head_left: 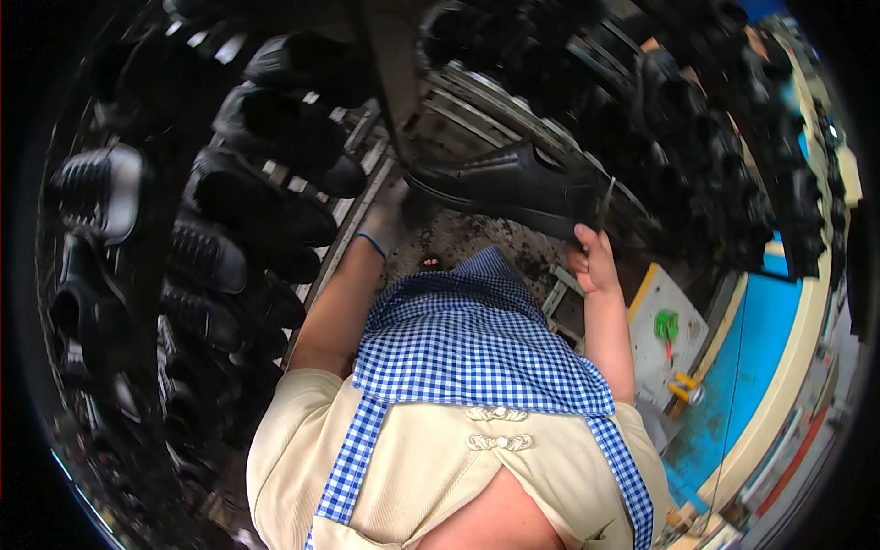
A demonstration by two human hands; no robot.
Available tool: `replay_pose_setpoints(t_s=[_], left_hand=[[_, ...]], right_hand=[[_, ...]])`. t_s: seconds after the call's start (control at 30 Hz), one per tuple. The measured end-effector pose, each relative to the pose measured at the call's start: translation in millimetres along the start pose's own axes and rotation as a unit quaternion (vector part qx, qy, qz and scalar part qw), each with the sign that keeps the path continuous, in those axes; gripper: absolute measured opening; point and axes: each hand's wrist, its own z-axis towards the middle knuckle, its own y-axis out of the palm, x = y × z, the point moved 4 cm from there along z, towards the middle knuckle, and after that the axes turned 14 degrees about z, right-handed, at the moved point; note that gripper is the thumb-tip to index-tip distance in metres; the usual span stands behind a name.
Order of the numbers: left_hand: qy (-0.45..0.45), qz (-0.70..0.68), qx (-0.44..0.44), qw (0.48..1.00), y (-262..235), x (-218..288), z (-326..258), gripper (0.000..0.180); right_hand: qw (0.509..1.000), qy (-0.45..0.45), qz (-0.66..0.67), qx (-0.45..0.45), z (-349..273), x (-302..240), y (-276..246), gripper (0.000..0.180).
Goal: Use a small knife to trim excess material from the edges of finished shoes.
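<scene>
A black shoe (pixel 513 188) is held sideways in front of me, toe to the left and heel to the right, sole edge facing me. My right hand (pixel 594 259) is closed at its heel, with curled fingers against the lower heel edge. A thin pale strip (pixel 609 197) rises beside the heel; what it belongs to is hidden. Near the toe, my left hand (pixel 390 215) is smeared by motion, with a blue band (pixel 371 244) around the wrist. Something dark lies against those fingers, too blurred to name.
Racks of black shoes (pixel 261 197) stand close on the left, and more hang along the right (pixel 697 156). A dark upright post (pixel 390 73) stands ahead. At right, a pale board (pixel 655 316) carries a green item (pixel 666 324) and a yellow-handled tool (pixel 683 389), beside a blue surface (pixel 747 357).
</scene>
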Motion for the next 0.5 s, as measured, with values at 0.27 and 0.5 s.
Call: replay_pose_setpoints(t_s=[0.27, 0.5], left_hand=[[-0.016, 0.237, 0.1, 0.966, -56.3, -123.1, 9.0, 0.058], [-0.068, -0.031, 0.218, 0.973, -57.5, -76.5, -55.9, 0.043]], right_hand=[[0.976, -0.046, -0.118, -0.179, 93.1, 90.4, 100.2, 0.085], [0.949, -0.058, -0.061, -0.304, 217.6, 192.7, 177.2, 0.084]])
